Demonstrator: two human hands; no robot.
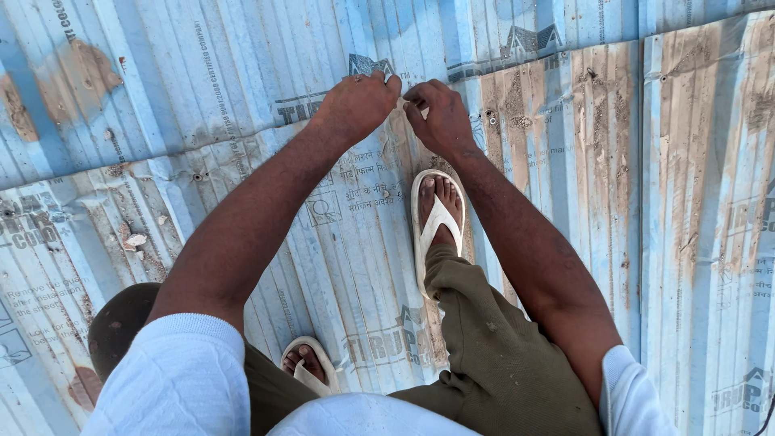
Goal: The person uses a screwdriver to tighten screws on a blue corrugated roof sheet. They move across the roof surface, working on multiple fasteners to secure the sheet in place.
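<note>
I am looking down at an outdoor roofing site, most likely a rooftop under construction. Pale blue corrugated metal sheets [161,97] fill the whole view, overlapping one another in wide panels. Brown dirt streaks [517,105] and dust lie across the sheets, and screw heads [492,119] sit in the ribs. Hard sunlight and sharp shadows fall on the sheets, and white flip-flops [437,230] stand directly on them.
</note>
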